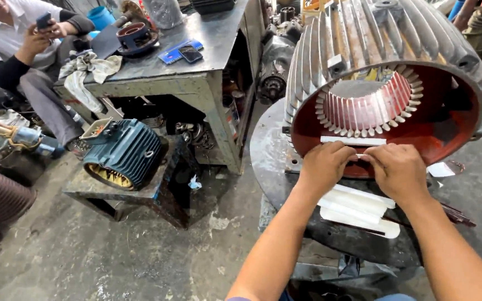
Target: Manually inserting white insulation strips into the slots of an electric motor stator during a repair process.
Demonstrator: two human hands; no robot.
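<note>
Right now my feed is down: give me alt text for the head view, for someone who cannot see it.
Both bare hands, left hand and right hand, pinch a white paper strip at the mouth of a large finned motor housing with a red interior. More white strips lie stacked below on the round metal table. Left: a smaller blue motor, a workbench, and a seated person.

- A motor repair workshop, rough and well used.
- A large ribbed motor housing (pixel 386 72) lies open on a round steel table (pixel 269 156), its red inside and slotted stator core showing.
- A smaller blue-green motor (pixel 123 153) sits on a low stand, windings visible at its open end.
- A worn metal workbench (pixel 196 61) carries a rag (pixel 87 69), a round machine part (pixel 136 36) and oddments.
- More motor parts crowd beneath the bench and along the edges.
- The concrete floor (pixel 112 251) is stained and dusty.
- Another person (pixel 12 50) sits by the bench.
</note>
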